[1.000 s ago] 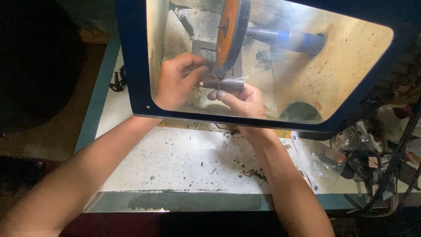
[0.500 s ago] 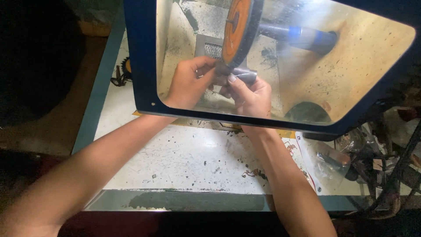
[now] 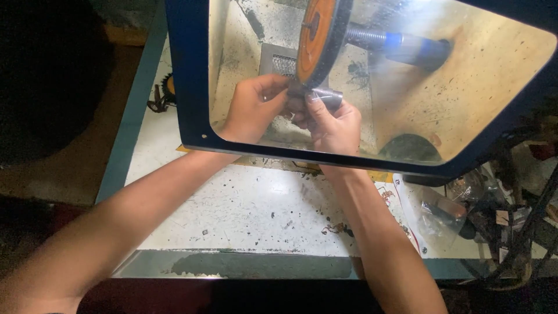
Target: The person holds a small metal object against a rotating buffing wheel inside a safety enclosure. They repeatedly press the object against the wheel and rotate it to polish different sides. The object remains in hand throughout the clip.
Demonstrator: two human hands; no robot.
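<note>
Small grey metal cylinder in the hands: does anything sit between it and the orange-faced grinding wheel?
Nothing visible does. The small grey metal cylinder, gripped by the left hand and right hand, lies right at the rim of the orange-faced grinding wheel. The blue-framed clear shield is only between camera and work.

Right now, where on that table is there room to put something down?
The white tabletop between the two forearms is mostly bare, bordered by the blue shield frame above and the table's front edge below; only small chips lie there. It is crowded at the right by the cables and clutter, and behind the shield around the left hand, right hand and orange wheel.
</note>
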